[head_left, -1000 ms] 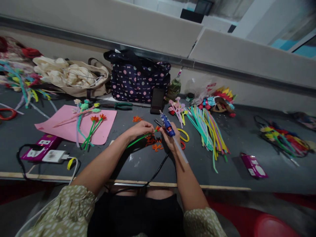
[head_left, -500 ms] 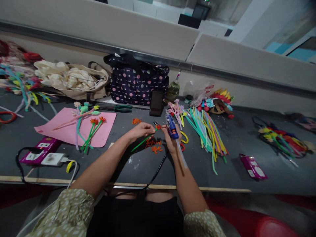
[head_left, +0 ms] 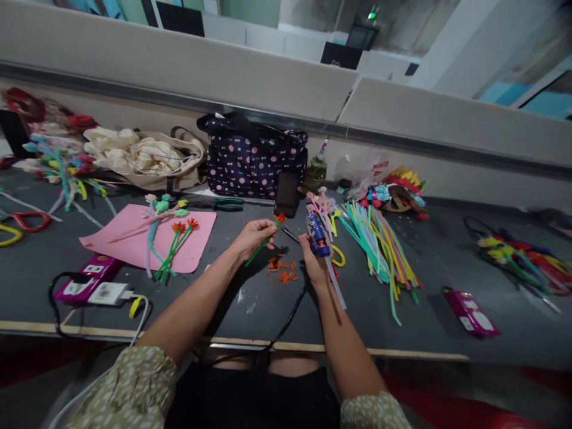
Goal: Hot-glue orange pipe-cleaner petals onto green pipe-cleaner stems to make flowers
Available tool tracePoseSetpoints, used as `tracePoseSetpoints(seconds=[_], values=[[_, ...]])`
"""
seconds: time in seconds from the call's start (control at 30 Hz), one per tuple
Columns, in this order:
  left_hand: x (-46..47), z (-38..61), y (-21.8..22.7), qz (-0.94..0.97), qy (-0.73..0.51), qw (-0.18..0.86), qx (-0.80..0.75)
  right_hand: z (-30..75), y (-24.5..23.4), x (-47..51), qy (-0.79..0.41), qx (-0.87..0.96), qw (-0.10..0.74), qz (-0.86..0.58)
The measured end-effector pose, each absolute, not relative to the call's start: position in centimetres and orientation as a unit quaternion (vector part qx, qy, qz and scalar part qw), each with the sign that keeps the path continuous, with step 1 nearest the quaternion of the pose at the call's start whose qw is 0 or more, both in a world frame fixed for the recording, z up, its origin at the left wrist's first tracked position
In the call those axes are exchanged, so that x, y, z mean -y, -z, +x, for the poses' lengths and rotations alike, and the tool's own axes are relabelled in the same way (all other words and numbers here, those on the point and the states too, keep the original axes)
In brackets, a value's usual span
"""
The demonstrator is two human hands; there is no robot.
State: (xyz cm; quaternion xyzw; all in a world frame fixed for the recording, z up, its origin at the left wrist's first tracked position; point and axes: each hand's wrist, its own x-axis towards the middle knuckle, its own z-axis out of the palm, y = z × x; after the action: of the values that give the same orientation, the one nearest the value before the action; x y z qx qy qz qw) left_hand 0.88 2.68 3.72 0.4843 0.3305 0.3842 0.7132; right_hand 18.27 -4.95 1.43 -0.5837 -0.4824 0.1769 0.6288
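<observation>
My left hand (head_left: 257, 237) pinches the green stem of a pipe-cleaner flower (head_left: 279, 218), whose small orange-red head sticks out past the fingertips. In my right hand (head_left: 314, 257) is a blue hot glue gun (head_left: 318, 238), with a clear glue stick (head_left: 337, 285) trailing out of its back over the wrist. Loose orange pipe-cleaner bits (head_left: 282, 268) lie on the table between my hands. Two finished-looking orange flowers (head_left: 179, 228) with green stems rest on a pink sheet (head_left: 203, 229) to the left.
Bundled pipe cleaners (head_left: 379, 250) and yellow-handled scissors (head_left: 338, 256) lie by my right hand. A polka-dot bag (head_left: 254, 158) and a phone (head_left: 286, 193) stand behind. Purple power strip (head_left: 92, 280) at left; a black cord (head_left: 290, 316) crosses the table's front edge.
My hands have drawn apart. The left hand has tipped the flower more upright, and the right fingers have come away from its head, still holding the glue gun. The view has shifted slightly.
</observation>
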Motion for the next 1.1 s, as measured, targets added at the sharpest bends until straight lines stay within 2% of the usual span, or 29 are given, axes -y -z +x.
tracePoseSetpoints(seconds=[0.33,1.1], values=[[-2.4,1.4,-3.5,0.572,-0.379,0.624,-0.374,17.8,-1.7,5.1,-0.166,0.499,0.637,-0.563],[-1.9,2.0,-3.4,0.596,-0.326,0.647,-0.346,17.9,-1.5,5.1,-0.149,0.508,0.618,-0.581]])
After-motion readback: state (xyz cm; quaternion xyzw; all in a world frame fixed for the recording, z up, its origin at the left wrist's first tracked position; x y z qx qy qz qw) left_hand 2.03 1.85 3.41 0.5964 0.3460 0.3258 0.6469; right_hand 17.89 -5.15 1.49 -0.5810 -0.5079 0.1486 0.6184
